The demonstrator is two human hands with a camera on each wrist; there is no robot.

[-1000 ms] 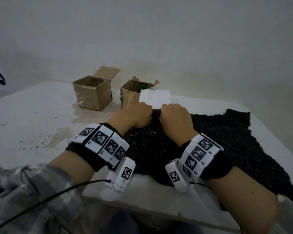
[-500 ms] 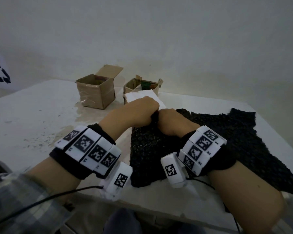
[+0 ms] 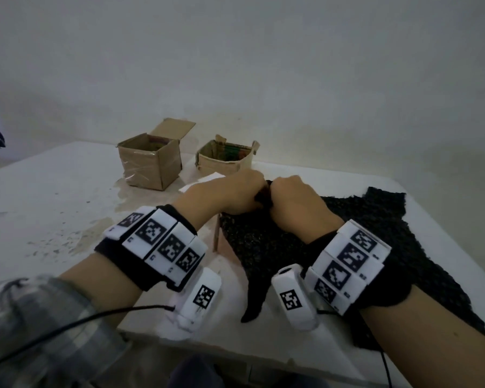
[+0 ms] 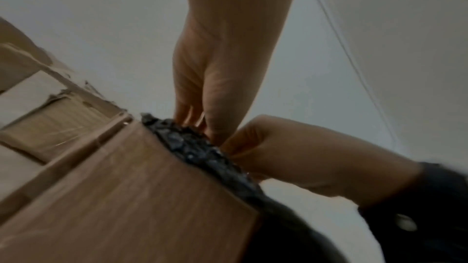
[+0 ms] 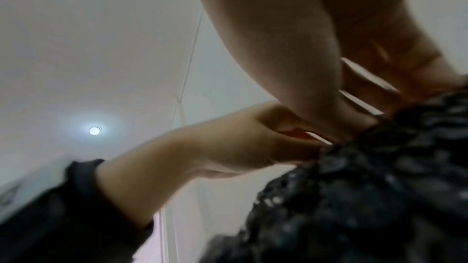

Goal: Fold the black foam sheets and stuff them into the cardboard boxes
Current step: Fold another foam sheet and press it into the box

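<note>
Both hands meet at the bunched top edge of a black foam sheet (image 3: 263, 247) and hold it up off the table. My left hand (image 3: 235, 194) pinches that edge from the left, and my right hand (image 3: 294, 200) pinches it from the right. In the left wrist view the foam sheet (image 4: 202, 147) runs along the edge of a brown cardboard panel (image 4: 126, 187). The same cardboard panel (image 3: 220, 245) shows under the sheet's left side in the head view. The sheet's lower corner hangs to a point near the table's front. The fingertips are buried in the foam.
Two open cardboard boxes stand at the back: a taped box (image 3: 151, 163) on the left and a lower box (image 3: 224, 158) beside it. More black foam (image 3: 381, 217) lies flat on the right of the white table (image 3: 53, 205). A white flap (image 3: 205, 180) shows behind my left hand.
The hands came together on the foam's far edge, bunched it and raised it toward me. The sheet now hangs instead of lying flat, and a brown cardboard face shows at its left.
</note>
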